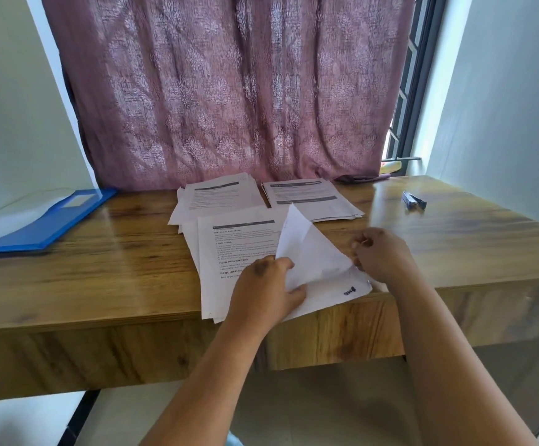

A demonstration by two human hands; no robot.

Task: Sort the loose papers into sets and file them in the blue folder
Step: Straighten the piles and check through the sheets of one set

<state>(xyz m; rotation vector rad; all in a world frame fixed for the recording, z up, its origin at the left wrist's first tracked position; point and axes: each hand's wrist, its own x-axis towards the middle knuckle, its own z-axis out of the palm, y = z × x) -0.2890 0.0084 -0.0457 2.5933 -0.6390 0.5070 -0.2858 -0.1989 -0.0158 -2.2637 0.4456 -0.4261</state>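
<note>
Wooden desk [107, 252] before a mauve patterned curtain [223, 85], open blue folder [41, 222] at far left, three printed paper stacks, nearest stack [229, 252] at desk's front edge, left hand [263, 292] pinching its folded-up top sheet [310, 252], right hand [380, 252] curled at that sheet's lower corner, grip unclear, small dark stapler [414, 200] far right

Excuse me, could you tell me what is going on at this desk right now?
A person is sorting printed papers on a wooden desk. The left hand holds up the corner of the top sheet of the near stack, while the right hand pinches its lower right corner. Two more stacks lie behind, the blue folder lies open at the left, and a stapler sits far right.
</note>
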